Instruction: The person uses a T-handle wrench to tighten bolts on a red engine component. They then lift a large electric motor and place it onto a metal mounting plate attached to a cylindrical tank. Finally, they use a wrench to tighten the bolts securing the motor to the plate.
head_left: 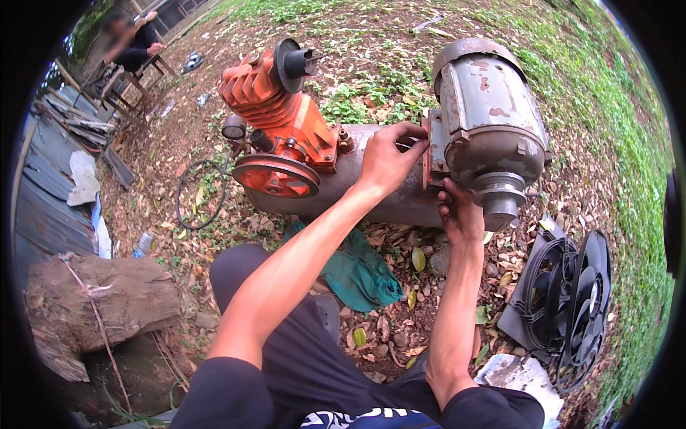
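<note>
A grey electric motor (493,100) with rust patches and a stepped pulley (499,194) is mounted on the right part of an air compressor's tank (343,204). My left hand (389,159) reaches to the left edge of the motor's mounting plate (435,154), thumb and forefinger closed in a pinch there. Whatever lies between those fingertips is too small to make out. At the plate's near corner, below the motor, my right hand (463,214) has its fingers curled, and what they hold is hidden. Left of my hands stands the orange compressor pump (282,114) with its belt wheel (277,176).
A green cloth (361,272) lies on leafy ground before the tank. Black radiator fans (564,300) rest at the right. A cut log (107,304) and metal sheets (53,207) are on the left. A loose belt (182,204) lies beside the pump. Another person (136,46) sits far left.
</note>
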Tool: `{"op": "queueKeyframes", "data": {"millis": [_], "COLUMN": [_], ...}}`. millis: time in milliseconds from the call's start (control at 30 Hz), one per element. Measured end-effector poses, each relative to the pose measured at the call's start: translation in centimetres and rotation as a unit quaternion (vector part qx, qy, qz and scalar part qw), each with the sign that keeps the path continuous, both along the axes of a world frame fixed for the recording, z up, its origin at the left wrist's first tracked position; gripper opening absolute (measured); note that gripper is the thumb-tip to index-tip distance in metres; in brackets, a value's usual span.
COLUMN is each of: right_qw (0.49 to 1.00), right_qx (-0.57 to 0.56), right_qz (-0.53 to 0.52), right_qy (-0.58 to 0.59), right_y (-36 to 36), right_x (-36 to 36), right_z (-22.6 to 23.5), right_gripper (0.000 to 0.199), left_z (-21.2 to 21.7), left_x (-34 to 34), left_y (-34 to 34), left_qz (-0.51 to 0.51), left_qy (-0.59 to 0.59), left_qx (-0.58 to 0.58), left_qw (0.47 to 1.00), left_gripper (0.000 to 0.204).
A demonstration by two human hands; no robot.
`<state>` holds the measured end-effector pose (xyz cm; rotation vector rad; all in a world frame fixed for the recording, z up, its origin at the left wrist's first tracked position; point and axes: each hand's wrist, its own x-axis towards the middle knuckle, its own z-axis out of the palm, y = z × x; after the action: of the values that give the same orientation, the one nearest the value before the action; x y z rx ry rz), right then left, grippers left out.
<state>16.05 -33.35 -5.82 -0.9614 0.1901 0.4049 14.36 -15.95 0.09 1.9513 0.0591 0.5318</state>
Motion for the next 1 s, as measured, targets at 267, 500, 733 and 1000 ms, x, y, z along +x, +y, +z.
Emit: {"op": "queueKeyframes", "data": {"millis": [267,500,733,1000], "right_qw": [0.998,0.998,1.000,0.999], "right_qx": [0.053,0.050,0.024,0.026], "right_qz": [0.019,0.027,0.009,0.020], "right_qy": [0.017,-0.012,-0.012,-0.021], "right_y": [-0.2,-0.2,0.3,0.3], "right_x": [0.1,-0.2,-0.5,-0.5], "right_z": [-0.7,-0.8,-0.3,-0.4], "right_gripper": [0.016,0.016,0.018,0.018], "left_z": [0.8,0.0,-0.5,-1.4], "left_x": [-1.4,-1.0,-1.3,-1.2], "left_y": [-1.2,-1.9,-1.9,-2.0], "left_qz": [-0.063,-0.047,-0.024,-0.040], "left_qy": [0.038,0.033,0.032,0.022], "left_qx": [0.046,0.051,0.035,-0.004], "left_qw": [0.996,0.997,0.999,0.999], "left_gripper": [0.043,0.035,0.034,0.034]}}
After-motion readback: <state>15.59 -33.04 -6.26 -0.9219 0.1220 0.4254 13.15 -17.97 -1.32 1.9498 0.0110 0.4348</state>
